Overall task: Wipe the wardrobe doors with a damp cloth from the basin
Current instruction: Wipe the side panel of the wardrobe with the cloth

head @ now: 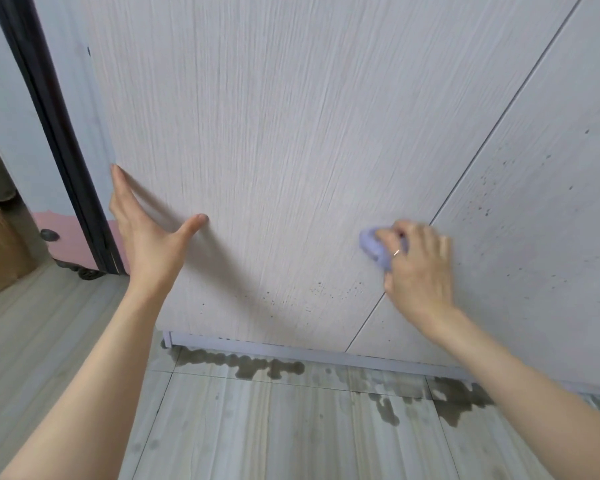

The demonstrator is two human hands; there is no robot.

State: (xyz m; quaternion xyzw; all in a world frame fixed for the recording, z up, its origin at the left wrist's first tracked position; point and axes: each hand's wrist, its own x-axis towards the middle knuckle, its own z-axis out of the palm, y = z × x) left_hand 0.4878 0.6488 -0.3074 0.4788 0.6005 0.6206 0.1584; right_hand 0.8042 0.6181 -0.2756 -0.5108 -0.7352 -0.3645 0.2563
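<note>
Two hands working low on the wardrobe door (274,150): left hand (146,233) pressing flat, fingers (120,188) straight and spread; right hand (420,265) gripping the lilac cloth (373,249), fingers curled over it, rubbing beside the door seam (465,178), above dark specks (326,289).

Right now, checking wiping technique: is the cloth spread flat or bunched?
Bunched: the cloth is a small wad under the right hand, pressed on the wardrobe door.

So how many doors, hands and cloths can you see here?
Wardrobe doors: 2, the left door and the right door
Hands: 2, the left hand and the right hand
Purple cloth: 1
Total: 5
</note>
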